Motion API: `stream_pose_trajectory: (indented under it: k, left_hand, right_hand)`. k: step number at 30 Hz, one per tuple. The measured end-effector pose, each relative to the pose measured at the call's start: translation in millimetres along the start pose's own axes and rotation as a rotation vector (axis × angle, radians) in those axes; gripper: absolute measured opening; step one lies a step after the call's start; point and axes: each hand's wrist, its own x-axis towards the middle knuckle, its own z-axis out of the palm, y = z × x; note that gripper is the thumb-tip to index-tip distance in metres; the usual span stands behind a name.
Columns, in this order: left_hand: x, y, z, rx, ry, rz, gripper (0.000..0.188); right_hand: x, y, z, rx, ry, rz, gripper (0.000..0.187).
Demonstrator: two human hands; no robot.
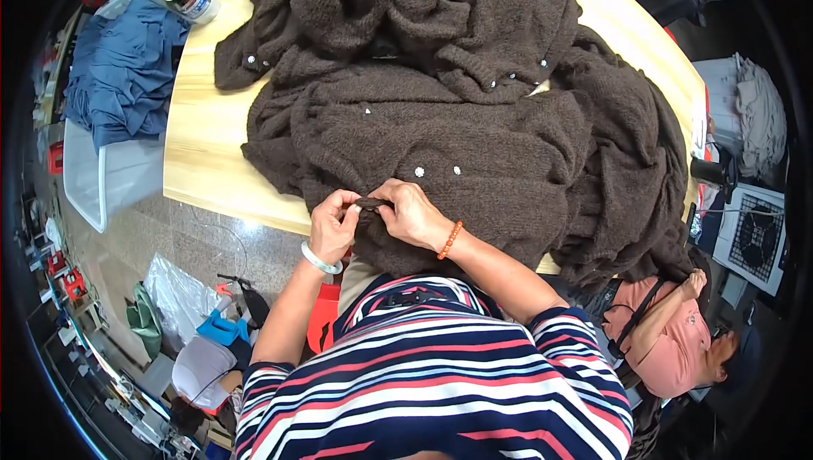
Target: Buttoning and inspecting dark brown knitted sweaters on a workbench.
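The left hand (331, 230) and right hand (415, 213) pinch a fold of a dark-brown knitted garment (474, 142) by the tabletop's (203, 138) near edge.

The brown knitwear (508, 151) is matt, fuzzy cloth with a rough nap. The table (207, 155) shows smooth, faintly glossy wood grain. The pale bangle (323, 257) and beaded bracelet (450, 241) look hard and polished. The bin (88, 180) seems smooth plastic, though blurred; the stone floor (224, 230) gleams.
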Motion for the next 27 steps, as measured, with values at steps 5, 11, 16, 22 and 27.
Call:
stream_pose_trajectory:
  k: [5,11,16,22,27]
  left_hand:
    - [-3.7,9.2,-5.7,0.120,-0.022,0.142,0.009]
    - [-0.8,18.3,-16.1,0.070,-0.112,0.177,0.009]
    - [1.0,18.6,-27.0,-0.303,-0.258,-0.010,0.011]
    - [0.7,3.2,-44.2,-0.488,-0.228,-0.173,0.016]
    - [-0.6,34.9,-30.1,0.331,0.107,0.197,0.024]
  right_hand:
    - [0.5,-0.9,-4.8,-0.030,-0.056,-0.078,0.021]
    - [9.0,-6.5,-24.1,0.105,-0.246,-0.162,0.014]
    - [11.2,-7.1,-22.2,0.164,-0.299,-0.015,0.022]
    - [3.3,-15.0,-25.9,-0.045,-0.203,-0.022,0.029]
    - [-25.1,-10.4,-41.4,-0.305,-0.069,-0.073,0.016]
